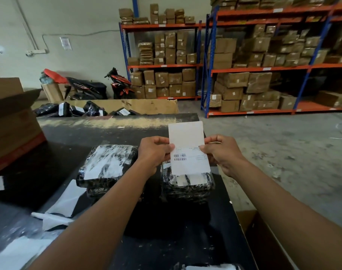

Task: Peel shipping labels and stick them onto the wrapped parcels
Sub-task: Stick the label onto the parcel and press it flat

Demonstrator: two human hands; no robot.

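Shipping label (187,149): frame centre, pinched at its left edge by the left hand (154,152) fingers and at its right edge by the right hand (222,152) fingers, above a wrapped parcel (187,190). Second parcel (107,166): just left. A cardboard box (12,121) bounds the desk (166,230) at left. Open floor (283,152) lies beyond the desk's right edge.

It's dim and flat in here, a soft even light with no plain source and barely a shadow, the white label (187,151) the brightest patch against the near-black table (166,230), the wide lens bowing the shelving (166,65) outward at the edges, and everything slightly soft, blurriest in the lower corners.
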